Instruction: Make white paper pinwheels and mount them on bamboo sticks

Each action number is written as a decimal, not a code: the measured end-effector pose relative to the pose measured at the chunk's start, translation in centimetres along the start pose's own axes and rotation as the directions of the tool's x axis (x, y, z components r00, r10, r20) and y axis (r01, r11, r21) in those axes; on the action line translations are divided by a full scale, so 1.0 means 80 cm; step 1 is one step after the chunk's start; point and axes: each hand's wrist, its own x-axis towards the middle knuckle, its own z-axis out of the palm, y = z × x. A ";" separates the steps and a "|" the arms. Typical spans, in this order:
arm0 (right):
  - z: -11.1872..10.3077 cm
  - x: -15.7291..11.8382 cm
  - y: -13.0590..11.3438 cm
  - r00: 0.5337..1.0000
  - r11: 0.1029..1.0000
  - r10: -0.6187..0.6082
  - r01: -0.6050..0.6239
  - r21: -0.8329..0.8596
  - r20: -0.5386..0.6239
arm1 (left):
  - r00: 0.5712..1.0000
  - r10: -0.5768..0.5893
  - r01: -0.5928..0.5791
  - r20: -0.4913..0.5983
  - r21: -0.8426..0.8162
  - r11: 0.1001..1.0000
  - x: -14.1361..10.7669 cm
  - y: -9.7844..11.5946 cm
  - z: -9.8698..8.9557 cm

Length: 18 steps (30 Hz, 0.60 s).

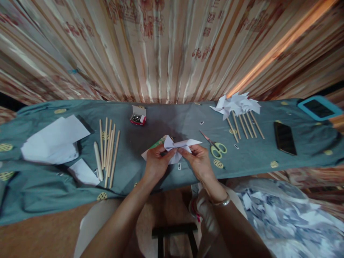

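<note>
A white paper pinwheel (180, 144) with folded blades is held up between both hands over the middle of the table. My left hand (158, 162) pinches its left side, thumb near the centre. On the other side my right hand (197, 160) grips it, thumb also close to the middle. Behind my left hand lies a green and white card (158, 143), partly covered. Scissors (216, 146) with yellow-green handles rest just right of my right hand. A small open box (138, 116) of metal pins or tacks stands beyond my left hand.
Several wooden sticks (109, 152) and a white stick-like tube (98, 161) lie at left, beside stacked white paper (53, 139). Finished pinwheels (238, 105) on sticks lie back right. A black phone (285, 138), a blue-framed tablet (319, 108) and a bag of paper scraps (285, 215) are further right.
</note>
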 end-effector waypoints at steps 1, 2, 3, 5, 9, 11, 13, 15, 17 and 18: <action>0.000 0.000 0.000 1.000 1.000 0.002 -0.002 -0.001 -0.002 | 1.000 0.003 -0.003 0.001 0.012 1.000 0.000 0.000 0.000; 0.000 0.000 0.001 1.000 1.000 0.004 -0.004 0.002 -0.005 | 1.000 0.006 -0.006 0.000 0.024 1.000 0.000 0.000 0.000; -0.001 0.000 0.001 1.000 1.000 0.008 -0.008 0.006 -0.006 | 1.000 0.010 -0.010 -0.001 0.038 0.999 0.000 0.001 0.000; 0.000 -0.001 0.000 1.000 1.000 0.015 -0.014 0.010 -0.006 | 1.000 0.015 -0.015 -0.007 0.058 0.998 0.000 0.002 -0.001; 0.001 -0.002 -0.003 1.000 1.000 0.013 -0.013 -0.002 0.000 | 1.000 0.015 -0.016 0.004 0.066 0.998 0.000 0.004 -0.002; 0.002 -0.002 -0.005 1.000 1.000 0.007 -0.007 -0.009 0.001 | 1.000 0.025 -0.026 0.010 0.061 0.998 0.000 0.004 -0.002; 0.003 -0.003 -0.006 1.000 1.000 0.003 -0.003 -0.016 -0.007 | 0.999 0.034 -0.034 0.010 0.065 0.997 0.000 0.003 -0.002; 0.003 -0.003 -0.007 1.000 1.000 0.001 -0.001 -0.028 -0.013 | 0.999 0.036 -0.036 0.007 0.077 0.996 0.000 0.002 -0.002; 0.003 -0.002 -0.007 1.000 0.999 -0.002 0.002 -0.037 -0.012 | 0.999 0.036 -0.037 0.005 0.089 0.995 0.000 0.002 -0.002; 0.003 -0.002 -0.006 1.000 0.999 -0.002 0.002 -0.037 -0.012 | 0.999 0.037 -0.037 0.003 0.095 0.995 0.000 0.002 -0.002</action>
